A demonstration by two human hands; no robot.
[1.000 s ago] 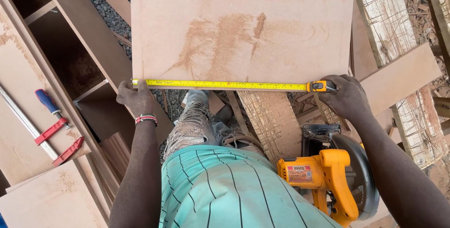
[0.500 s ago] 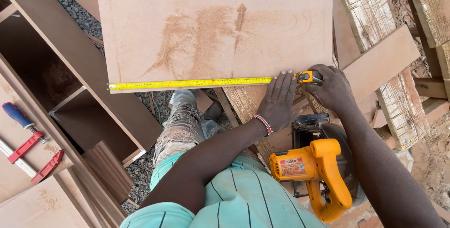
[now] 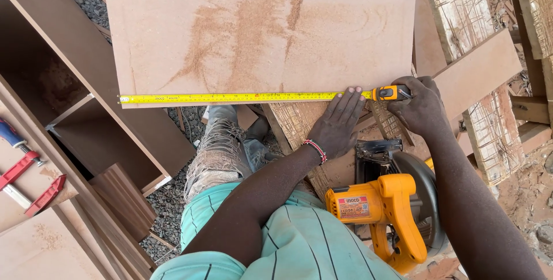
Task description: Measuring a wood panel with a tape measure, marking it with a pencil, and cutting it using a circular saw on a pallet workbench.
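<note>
A large brown fibreboard panel (image 3: 259, 32) dusted with sawdust lies in front of me. A yellow tape measure blade (image 3: 242, 97) stretches along its near edge from the left corner to the right. My right hand (image 3: 417, 104) grips the orange tape measure case (image 3: 390, 92) at the panel's right end. Flat and with fingers spread, my left hand (image 3: 337, 124) presses on the panel edge just left of the case, fingertips touching the blade. A beaded bracelet circles that wrist.
A yellow circular saw (image 3: 383, 214) rests by my right side. A brown cabinet carcass (image 3: 86, 107) stands at left, with a red bar clamp (image 3: 29, 176) on a board beyond it. Wooden offcuts and slatted pieces (image 3: 489, 84) lie at right, gravel below.
My left hand left the tape's far left end and crossed over to the right, now flat beside the case. The view has shifted slightly.
</note>
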